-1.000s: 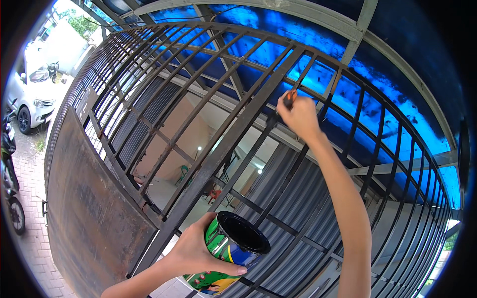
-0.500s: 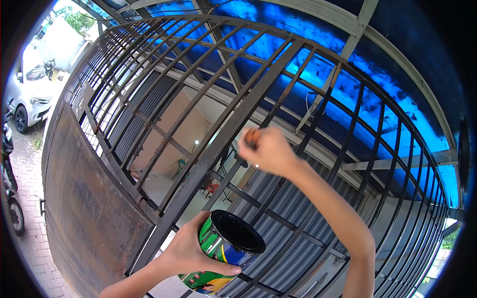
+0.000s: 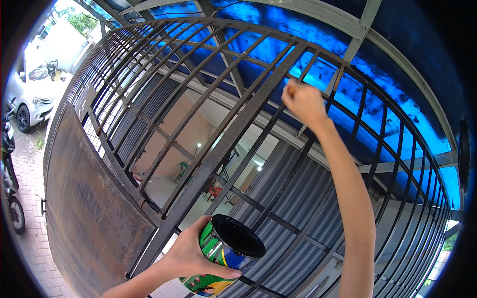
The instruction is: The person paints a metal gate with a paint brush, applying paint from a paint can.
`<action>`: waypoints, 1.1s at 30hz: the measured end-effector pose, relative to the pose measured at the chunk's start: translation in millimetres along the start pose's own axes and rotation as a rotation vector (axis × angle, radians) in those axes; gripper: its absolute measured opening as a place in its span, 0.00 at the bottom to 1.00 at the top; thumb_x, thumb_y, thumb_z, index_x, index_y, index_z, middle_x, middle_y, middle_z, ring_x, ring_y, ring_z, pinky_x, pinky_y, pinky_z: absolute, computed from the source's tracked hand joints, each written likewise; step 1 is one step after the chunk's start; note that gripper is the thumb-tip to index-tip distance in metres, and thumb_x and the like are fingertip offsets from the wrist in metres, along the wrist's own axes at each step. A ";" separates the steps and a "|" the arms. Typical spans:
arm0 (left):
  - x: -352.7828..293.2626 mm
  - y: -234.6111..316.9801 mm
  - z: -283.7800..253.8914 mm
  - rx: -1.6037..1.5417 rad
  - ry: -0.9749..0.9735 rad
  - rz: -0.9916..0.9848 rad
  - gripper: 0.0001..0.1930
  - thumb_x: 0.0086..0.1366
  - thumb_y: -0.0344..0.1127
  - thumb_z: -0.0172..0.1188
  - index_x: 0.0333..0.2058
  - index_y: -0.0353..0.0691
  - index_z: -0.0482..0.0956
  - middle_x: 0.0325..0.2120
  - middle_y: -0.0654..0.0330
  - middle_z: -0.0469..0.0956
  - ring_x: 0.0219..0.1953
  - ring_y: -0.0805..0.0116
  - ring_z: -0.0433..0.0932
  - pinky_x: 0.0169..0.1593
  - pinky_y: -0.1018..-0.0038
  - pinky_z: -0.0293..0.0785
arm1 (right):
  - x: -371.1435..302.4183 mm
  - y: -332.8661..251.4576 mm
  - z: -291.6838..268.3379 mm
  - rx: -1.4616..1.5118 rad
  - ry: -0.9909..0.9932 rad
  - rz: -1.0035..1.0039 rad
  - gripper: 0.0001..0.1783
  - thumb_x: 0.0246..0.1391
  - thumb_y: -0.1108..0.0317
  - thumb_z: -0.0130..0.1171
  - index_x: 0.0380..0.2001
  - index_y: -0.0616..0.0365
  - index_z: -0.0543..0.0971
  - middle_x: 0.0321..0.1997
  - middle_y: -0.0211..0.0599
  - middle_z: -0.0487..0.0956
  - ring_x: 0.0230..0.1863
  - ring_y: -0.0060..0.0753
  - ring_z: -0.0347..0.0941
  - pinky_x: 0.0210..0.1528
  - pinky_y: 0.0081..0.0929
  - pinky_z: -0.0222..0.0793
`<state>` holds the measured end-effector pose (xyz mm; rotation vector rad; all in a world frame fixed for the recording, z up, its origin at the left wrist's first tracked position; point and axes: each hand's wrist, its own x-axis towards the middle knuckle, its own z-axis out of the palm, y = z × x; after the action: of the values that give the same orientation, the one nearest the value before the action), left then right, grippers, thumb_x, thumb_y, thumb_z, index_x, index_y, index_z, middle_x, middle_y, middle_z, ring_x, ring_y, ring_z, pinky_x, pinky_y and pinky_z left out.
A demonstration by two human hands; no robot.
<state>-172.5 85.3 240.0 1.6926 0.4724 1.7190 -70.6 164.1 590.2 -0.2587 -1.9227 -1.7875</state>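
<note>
Left hand [image 3: 186,256] on paint can [image 3: 207,244], right hand [image 3: 305,104] up at the gate bars.

Left: bottom centre of frame, spread to the width of the can and wrapped round its left side. Thumb runs along the near side, at the blue-and-yellow part of the label; most of the other fingers are hidden behind. Can is open, tilted, mouth toward upper right. Label is mainly green. Rim and inside are black and glossy; fill level can't be read.

Right: upper centre-right, curled into a tight fist around an orange handle [image 3: 292,87]. Only a bit of the handle shows, and it's blurred; can't tell what the working end is or whether it touches metal. Fist sits just right of the wide flat bar [image 3: 226,141] that runs diagonally from upper centre to lower left. Forearm comes up from the lower right.

Gate: bars right of the flat bar look mostly black, those on the left duller and brownish. Rust-stained sheet panel [image 3: 99,203] at lower left.

Behind the bars: grey corrugated shutter [image 3: 298,191] at centre right, red chair [image 3: 215,191] and green chair [image 3: 182,170] near centre. Overhead, grey beams [image 3: 361,31] under blue roof sheeting [image 3: 415,131].

Far left: white car [image 3: 39,102], a motorcycle [image 3: 15,211] below it, brick paving [image 3: 32,171].
</note>
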 end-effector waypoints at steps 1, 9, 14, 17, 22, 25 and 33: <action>-0.7 -0.6 -0.9 -0.006 0.005 -0.001 0.49 0.26 0.50 0.75 0.47 0.27 0.64 0.36 0.51 0.74 0.39 0.63 0.75 0.49 0.75 0.65 | -8.9 -15.9 7.0 -0.015 -0.002 -0.089 0.06 0.47 0.68 0.52 0.21 0.57 0.69 0.17 0.39 0.74 0.19 0.42 0.72 0.22 0.34 0.69; -5.3 0.7 -4.4 -0.020 0.008 0.017 0.48 0.27 0.49 0.75 0.46 0.26 0.65 0.35 0.51 0.75 0.39 0.64 0.75 0.49 0.75 0.66 | -54.7 -94.2 -17.2 0.508 -0.197 -0.073 0.12 0.47 0.66 0.54 0.17 0.62 0.71 0.11 0.40 0.70 0.14 0.44 0.69 0.21 0.32 0.66; -6.0 7.2 -2.5 -0.016 -0.016 0.000 0.48 0.26 0.50 0.75 0.45 0.26 0.65 0.35 0.52 0.75 0.39 0.64 0.75 0.49 0.75 0.66 | -10.7 -14.7 -4.9 0.485 0.125 0.308 0.12 0.46 0.66 0.54 0.16 0.63 0.74 0.13 0.43 0.73 0.16 0.43 0.72 0.22 0.33 0.67; -5.6 3.6 -3.0 0.006 -0.016 0.001 0.49 0.26 0.50 0.75 0.46 0.26 0.65 0.36 0.52 0.75 0.39 0.64 0.75 0.49 0.75 0.66 | 9.4 22.6 -4.0 0.172 0.204 0.372 0.13 0.46 0.64 0.53 0.16 0.63 0.74 0.13 0.45 0.73 0.18 0.45 0.73 0.23 0.35 0.67; -8.1 4.4 -6.7 0.009 -0.002 -0.017 0.50 0.26 0.51 0.75 0.46 0.26 0.64 0.36 0.51 0.75 0.39 0.63 0.75 0.49 0.76 0.66 | 15.6 19.7 -0.1 0.030 0.161 0.255 0.12 0.47 0.62 0.52 0.22 0.62 0.73 0.13 0.50 0.71 0.18 0.52 0.70 0.23 0.39 0.67; -8.3 0.2 -12.5 -0.018 0.004 -0.027 0.50 0.26 0.51 0.75 0.47 0.26 0.64 0.36 0.51 0.74 0.39 0.63 0.75 0.49 0.76 0.66 | 7.2 -8.0 6.4 0.092 0.082 0.109 0.12 0.46 0.63 0.53 0.22 0.62 0.72 0.13 0.49 0.72 0.18 0.51 0.70 0.23 0.39 0.67; -5.6 -3.0 -11.7 -0.027 -0.029 -0.045 0.50 0.26 0.50 0.75 0.47 0.26 0.64 0.36 0.51 0.74 0.40 0.64 0.75 0.49 0.75 0.66 | 7.4 16.4 2.5 0.061 0.211 0.188 0.12 0.44 0.65 0.54 0.15 0.63 0.72 0.10 0.45 0.70 0.14 0.47 0.69 0.19 0.34 0.65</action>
<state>-183.7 85.9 232.8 1.6729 0.4689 1.6597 -70.0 167.1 608.2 -0.2126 -1.7414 -1.5657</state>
